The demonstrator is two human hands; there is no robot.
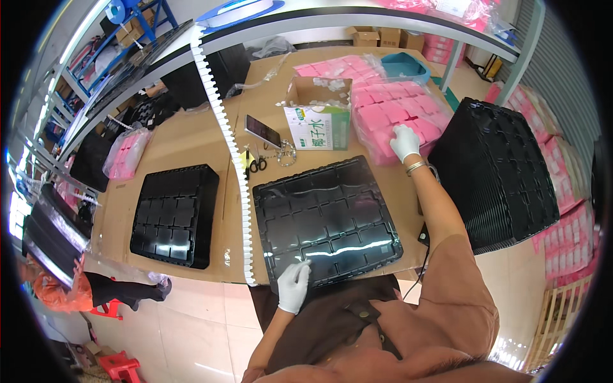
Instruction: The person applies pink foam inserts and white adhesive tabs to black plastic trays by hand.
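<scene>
A black plastic tray (329, 220) with a grid of shallow compartments lies in front of me on the cardboard-covered table. Over its near edge, my left hand (294, 288) in a white glove is closed, fingertips pressed together; whatever they pinch is too small to make out. My right hand (406, 144), also gloved, reaches forward to a see-through plastic bag of pink pieces (393, 105). Its fingers curl onto a pink piece at the bag's near side. To the right of that hand rises a tall stack of black trays (501, 172).
Further left sit a lower stack of black trays (169, 217), scissors (257, 165) and a phone (263, 131). An open carton (319, 124) and a teal bin (406, 67) stand behind. A white toothed strip (220, 121) hangs from the overhead shelf. Another person (64, 287) carries black trays.
</scene>
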